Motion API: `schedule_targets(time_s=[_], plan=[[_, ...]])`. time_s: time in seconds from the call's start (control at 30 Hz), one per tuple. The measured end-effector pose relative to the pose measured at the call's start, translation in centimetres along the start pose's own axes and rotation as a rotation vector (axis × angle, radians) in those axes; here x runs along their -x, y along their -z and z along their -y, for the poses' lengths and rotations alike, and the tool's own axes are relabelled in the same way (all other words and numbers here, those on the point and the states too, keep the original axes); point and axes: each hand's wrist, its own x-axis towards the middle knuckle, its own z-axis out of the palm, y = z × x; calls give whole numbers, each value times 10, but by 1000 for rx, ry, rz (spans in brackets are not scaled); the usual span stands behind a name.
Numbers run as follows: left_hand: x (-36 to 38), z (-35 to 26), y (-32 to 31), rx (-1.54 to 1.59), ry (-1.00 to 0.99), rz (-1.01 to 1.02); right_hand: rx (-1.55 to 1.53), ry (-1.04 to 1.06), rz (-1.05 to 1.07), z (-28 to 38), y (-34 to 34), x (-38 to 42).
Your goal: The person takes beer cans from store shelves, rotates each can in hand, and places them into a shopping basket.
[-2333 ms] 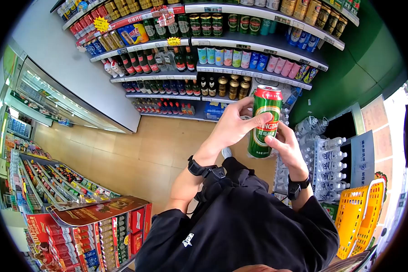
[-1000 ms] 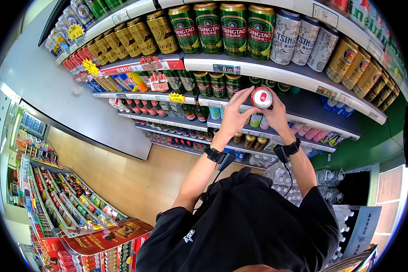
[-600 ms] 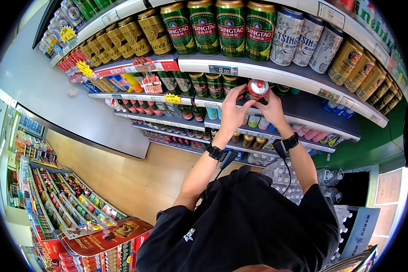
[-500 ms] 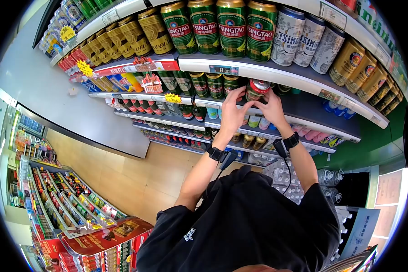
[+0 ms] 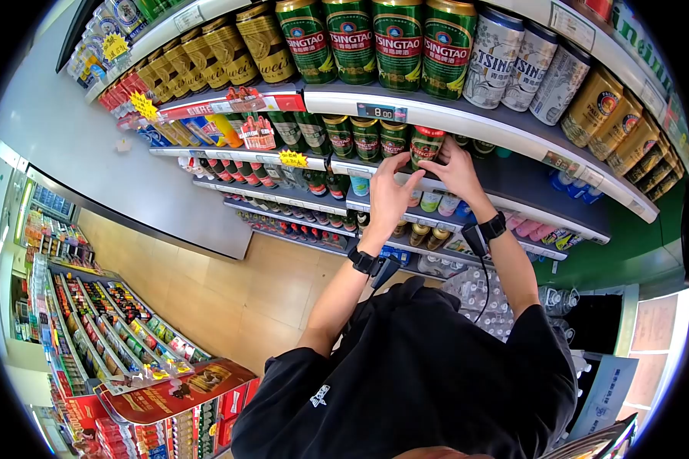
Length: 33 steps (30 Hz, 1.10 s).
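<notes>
A green-and-red beer can [image 5: 426, 145] stands upright at the front of the second shelf, at the right end of a row of similar green cans [image 5: 366, 140]. My right hand [image 5: 453, 170] grips it from the right, thumb across its front and fingers round its far side. On the can's lower left, my left hand [image 5: 390, 191] is open, thumb and fingers apart in a curve, fingertips right by the can. Both wrists wear black straps with small devices.
Above runs the upper shelf's white edge [image 5: 436, 122], carrying large Tsingtao cans [image 5: 397, 46] and silver cans [image 5: 494, 60]. Lower shelves hold colourful cans [image 5: 430, 201] and bottles. Packs of bottled water [image 5: 478, 294] stand on the floor at right. A grey panel [image 5: 145, 183] rises at left.
The can has gone from tilted toward me to upright in the row. My left hand has loosened and lowered slightly; my right hand stays on the can. The view has shifted slightly.
</notes>
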Motion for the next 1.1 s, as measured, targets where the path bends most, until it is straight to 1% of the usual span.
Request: schedule_targets(time_s=[0.17, 0.27, 0.43, 0.5, 0.53, 0.6, 0.63, 0.7, 0.73, 0.77, 0.83, 0.9, 1.0, 1.1], plan=[[2, -5, 3, 10, 39, 3, 70, 14, 54, -5, 5, -7], [4, -5, 7, 35, 76, 15, 45, -6, 69, -5, 6, -7], [15, -4, 12, 130, 143, 47, 11, 3, 31, -2, 0, -1], [21, -6, 16, 225, 193, 59, -7, 1, 26, -1, -2, 5], [24, -8, 17, 225, 193, 58, 16, 3, -3, -1, -3, 9], [32, -12, 21, 332, 221, 61, 93, -18, -64, 2, -2, 23], [36, -20, 26, 331, 220, 59, 93, -15, -63, 6, -2, 33], [50, -37, 34, 569, 289, 76, 94, -54, -163, 16, -3, 57], [57, -42, 40, 583, 316, 114, 22, -69, -164, 16, -5, 70], [65, -48, 44, 586, 315, 115, 25, -68, -165, 31, -7, 85], [82, -59, 51, 632, 333, 140, -313, -174, -164, 68, -9, 118], [102, -76, 62, 655, 316, 145, -410, -103, -161, 108, -17, 153], [138, -92, 76, 735, 307, 190, -448, -55, -134, 142, -22, 205], [178, -117, 96, 750, 302, 231, -484, -58, -181, 180, -31, 257]])
